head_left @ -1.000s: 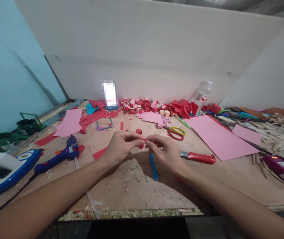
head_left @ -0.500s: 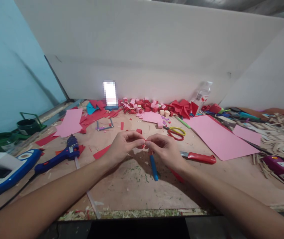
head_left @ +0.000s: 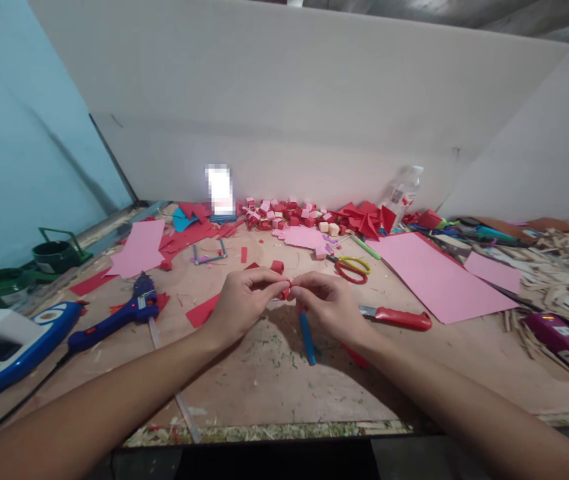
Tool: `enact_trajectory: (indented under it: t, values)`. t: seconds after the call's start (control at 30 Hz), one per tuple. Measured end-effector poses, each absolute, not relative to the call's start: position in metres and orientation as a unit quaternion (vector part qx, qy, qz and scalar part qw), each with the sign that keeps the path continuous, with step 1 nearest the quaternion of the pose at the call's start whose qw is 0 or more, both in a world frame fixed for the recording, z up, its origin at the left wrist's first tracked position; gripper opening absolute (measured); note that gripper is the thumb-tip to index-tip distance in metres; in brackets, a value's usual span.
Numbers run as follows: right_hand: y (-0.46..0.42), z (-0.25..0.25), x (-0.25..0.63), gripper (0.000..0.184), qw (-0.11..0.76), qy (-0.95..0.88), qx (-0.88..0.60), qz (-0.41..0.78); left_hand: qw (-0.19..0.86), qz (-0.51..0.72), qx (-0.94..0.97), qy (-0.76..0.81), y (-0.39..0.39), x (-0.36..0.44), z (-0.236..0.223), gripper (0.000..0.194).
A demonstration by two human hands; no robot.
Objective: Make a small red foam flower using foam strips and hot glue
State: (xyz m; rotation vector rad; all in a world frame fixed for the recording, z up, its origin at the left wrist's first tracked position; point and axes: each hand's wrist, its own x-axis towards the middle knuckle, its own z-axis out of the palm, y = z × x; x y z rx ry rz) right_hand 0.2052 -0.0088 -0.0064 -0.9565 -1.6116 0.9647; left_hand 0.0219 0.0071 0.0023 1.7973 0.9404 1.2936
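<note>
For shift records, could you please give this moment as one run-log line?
left hand, right hand: pinching small red piece | by right hand: blue stick, red-handled knife | to the left: blue glue gun

Held red pc. (head_left: pixel 285 294) looks matt paper, knife hdl. (head_left: pixel 403 318) glossy plas.

Small red piece (head_left: pixel 285 294) largely concealed by the fingers (head_left: pixel 275 291); form indeterminable. Bright screen (head_left: pixel 220 190) pixelated, content illegible. Purple object (head_left: pixel 559 338) truncated at right edge.

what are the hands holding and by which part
A small red piece, apparently paper, pinched from either side by the left hand and right hand; exact part hidden.
</note>
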Motion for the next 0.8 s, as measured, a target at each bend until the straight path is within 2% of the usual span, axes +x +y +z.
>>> enact_trajectory:
  t: [0.3,0.53,0.8]
  values:
    - [-0.0082,-0.0082,0.2051,0.018,0.502,-0.673,-0.388,0.380,0.321,0.498,0.719,0.362,0.0036,0.0238,0.0025,0.015]
    - [-0.0087,-0.0093,0.2054,0.018,0.495,-0.679,-0.396,0.370,0.348,0.504,0.696,0.375,0.0058,0.0226,-0.0001,0.006]
    - [-0.0053,-0.0100,0.2058,0.018,0.494,-0.671,-0.394,0.388,0.383,0.488,0.680,0.391,0.0076,0.0219,0.0017,0.009]
